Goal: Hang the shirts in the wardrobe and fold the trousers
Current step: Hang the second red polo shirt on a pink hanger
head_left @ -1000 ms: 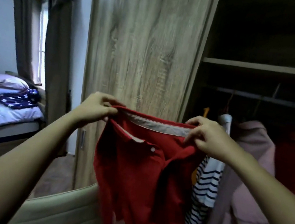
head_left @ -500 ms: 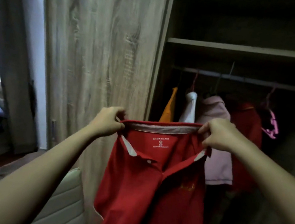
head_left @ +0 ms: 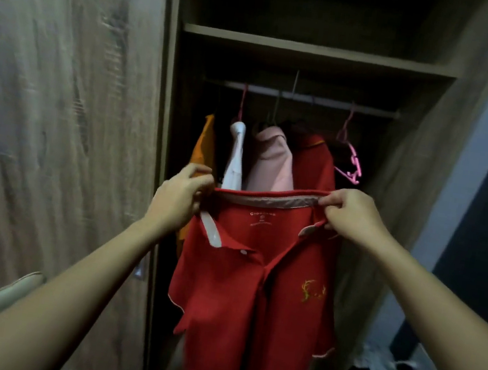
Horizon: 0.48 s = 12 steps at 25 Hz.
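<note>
Head view: a red polo shirt with pale collar lining hangs spread before the open wooden wardrobe. Left hand and right hand each pinch a collar end, fingers clenched on fabric. Behind it, hanging garments and an empty pink plastic hanger share the rail.

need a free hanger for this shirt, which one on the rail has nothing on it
The pink hanger at the far right of the rail is bare. The other hangers each carry a garment: orange, white, pale pink and red.
</note>
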Tool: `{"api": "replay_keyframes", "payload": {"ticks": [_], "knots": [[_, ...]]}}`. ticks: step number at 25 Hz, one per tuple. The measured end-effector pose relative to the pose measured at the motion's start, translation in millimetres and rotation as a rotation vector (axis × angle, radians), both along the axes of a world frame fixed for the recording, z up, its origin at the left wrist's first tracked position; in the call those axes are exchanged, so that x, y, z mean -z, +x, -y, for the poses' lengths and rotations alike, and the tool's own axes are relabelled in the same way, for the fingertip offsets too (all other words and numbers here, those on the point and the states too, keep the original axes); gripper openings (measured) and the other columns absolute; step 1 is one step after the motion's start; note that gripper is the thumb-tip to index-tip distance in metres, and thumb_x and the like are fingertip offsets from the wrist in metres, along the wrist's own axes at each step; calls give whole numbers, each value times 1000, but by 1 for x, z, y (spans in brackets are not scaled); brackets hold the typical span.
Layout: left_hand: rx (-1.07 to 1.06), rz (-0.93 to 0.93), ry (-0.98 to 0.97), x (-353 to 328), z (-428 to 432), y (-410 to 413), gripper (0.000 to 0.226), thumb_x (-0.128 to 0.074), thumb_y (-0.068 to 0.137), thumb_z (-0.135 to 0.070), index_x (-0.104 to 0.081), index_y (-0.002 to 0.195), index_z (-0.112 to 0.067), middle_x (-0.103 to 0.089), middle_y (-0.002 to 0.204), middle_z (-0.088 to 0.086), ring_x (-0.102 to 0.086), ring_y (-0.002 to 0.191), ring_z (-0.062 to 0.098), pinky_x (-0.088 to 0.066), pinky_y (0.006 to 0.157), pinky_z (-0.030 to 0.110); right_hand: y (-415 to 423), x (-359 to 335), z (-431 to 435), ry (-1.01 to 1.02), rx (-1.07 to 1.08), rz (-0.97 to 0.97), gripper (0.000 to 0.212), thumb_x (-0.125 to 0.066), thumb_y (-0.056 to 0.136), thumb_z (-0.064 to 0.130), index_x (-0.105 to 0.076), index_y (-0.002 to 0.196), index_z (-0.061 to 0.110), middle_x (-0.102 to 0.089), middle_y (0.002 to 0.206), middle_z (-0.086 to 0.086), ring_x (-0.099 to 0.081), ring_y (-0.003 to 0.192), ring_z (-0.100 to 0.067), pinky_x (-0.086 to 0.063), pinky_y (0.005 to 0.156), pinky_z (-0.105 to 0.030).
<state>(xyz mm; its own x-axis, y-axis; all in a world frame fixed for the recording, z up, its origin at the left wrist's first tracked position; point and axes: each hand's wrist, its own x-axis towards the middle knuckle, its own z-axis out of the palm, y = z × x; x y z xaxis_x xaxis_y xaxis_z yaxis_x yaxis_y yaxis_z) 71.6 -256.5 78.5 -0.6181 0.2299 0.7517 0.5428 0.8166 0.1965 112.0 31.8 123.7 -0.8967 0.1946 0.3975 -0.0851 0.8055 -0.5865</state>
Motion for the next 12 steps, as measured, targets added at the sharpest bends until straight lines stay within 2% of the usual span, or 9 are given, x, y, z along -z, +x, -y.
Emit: {"api": "replay_keyframes", "payload": {"ticks": [1, 3, 6, 7, 9, 11, 12], "knots": [[78, -61, -19, 4, -4, 1, 11, -50, 74, -18, -58, 79, -24, -61, 120, 3, -63, 95, 24, -52, 67, 34, 2, -1, -10, -13, 13, 21, 33, -50, 79, 0, -71, 100, 14, -68, 88, -1, -64, 51, -5, -52, 58, -19], [162, -100, 15, 8, -14, -4, 18, -53, 74, -20, -71, 72, -18, -64, 119, 6, -64, 96, 18, -52, 72, 28, 7, 0, -28, -36, 28, 34, 31, -51, 80, -1, -70, 99, 14, -68, 86, -2, -57, 39, 4, -47, 48, -12], [4, 80, 4, 6, -40, -18, 27, -64, 76, -6, -74, 99, -13, -68, 112, 11, -62, 103, 29, -49, 81, 35, 16, 6, -40, -83, 26, -9, 32, -49, 81, -2, -72, 93, 17, -67, 77, -2, -58, 38, 3, -44, 41, -8], [-53, 165, -11, 8, -50, -20, 31, -64, 76, -7, -72, 105, -14, -68, 109, 11, -62, 103, 32, -49, 80, 37, 18, 9, -42, -90, 37, -33, 33, -48, 80, -1, -73, 91, 17, -69, 78, -3, -61, 42, -1, -48, 44, -11], [-69, 279, 56, 4, -64, -19, 32, -63, 74, -11, -73, 104, -16, -72, 100, 10, -64, 97, 30, -51, 80, 38, 19, 18, -49, -116, 94, -91, 34, -47, 80, -1, -74, 88, 18, -72, 80, -8, -67, 52, -14, -57, 59, -24], [-16, 305, 185, -5, -70, -16, 23, -65, 72, -11, -77, 89, -20, -74, 83, 6, -68, 83, 24, -54, 78, 37, 16, 27, -58, -156, 160, -133, 34, -46, 80, -1, -74, 85, 18, -73, 79, -10, -68, 59, -20, -58, 69, -34], [4, 319, 209, -11, -72, -16, 20, -64, 72, -9, -77, 82, -21, -73, 77, 3, -68, 78, 21, -55, 76, 35, 12, 29, -65, -170, 174, -136, 35, -46, 80, -1, -75, 85, 18, -73, 78, -9, -68, 60, -19, -58, 69, -32]]}}
